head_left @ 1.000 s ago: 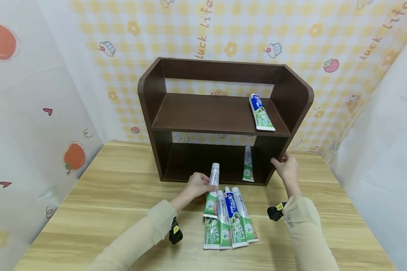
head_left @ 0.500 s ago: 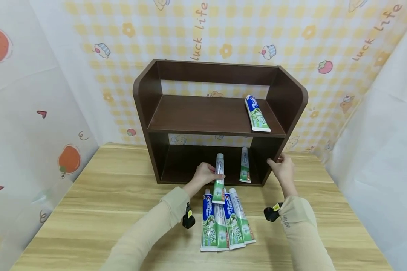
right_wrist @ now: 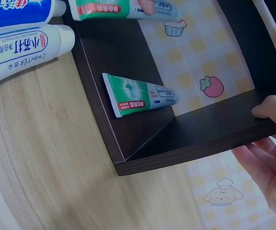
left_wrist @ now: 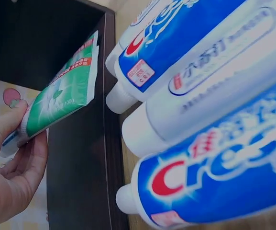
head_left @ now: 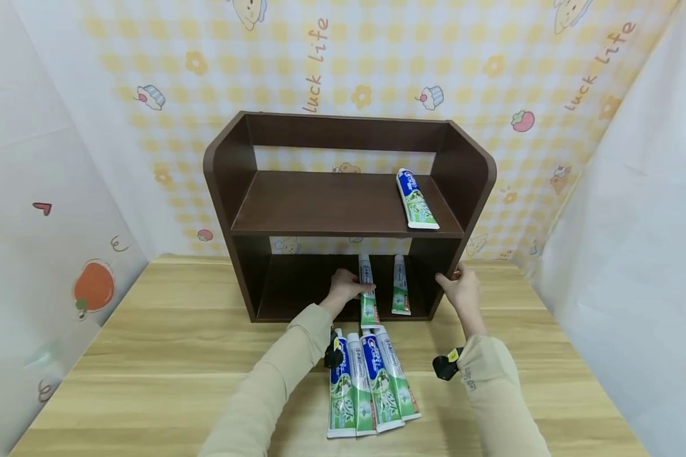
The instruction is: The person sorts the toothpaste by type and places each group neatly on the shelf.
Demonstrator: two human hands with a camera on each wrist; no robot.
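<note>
Left hand: your left hand [head_left: 343, 289] grips a green-and-white toothpaste tube [head_left: 368, 291] near its cap end, just below frame centre in the head view. In the left wrist view, thumb and fingers [left_wrist: 30, 165] are curled round the tube's neck.

Held tube position: the tube lies lengthwise inside the lower compartment of the brown shelf unit [head_left: 228, 184], cap toward the back and flat end at the front edge. The pictures do not show whether it rests on the shelf floor or is carried just above it.

Right hand: your right hand [head_left: 460, 289] grasps the front edge of the unit's right side panel [right_wrist: 209, 143], right of centre in the head view. The right wrist view shows the thumb over the edge and the fingers wrapped behind it.

Neighbouring tube: a second green tube [head_left: 400, 293] lies just to the right of the held one in the same compartment; the two are close but apart.

Upper shelf: one blue-and-green tube [head_left: 416, 199] lies at its right end.

Table stock: four tubes [head_left: 371, 381] lie side by side on the wooden table [head_left: 148, 355], lower centre, directly in front of the unit.

Hazard, crowding: sideways drift of the held tube would likely push the neighbouring tube askew.

Hazard, overhang: a tube released with its flat end past the front edge could slide out onto the table stock.

Hazard, sleeve: your left forearm [head_left: 286, 374] passes beside the table stock; a low withdrawal could scatter the row.
</note>
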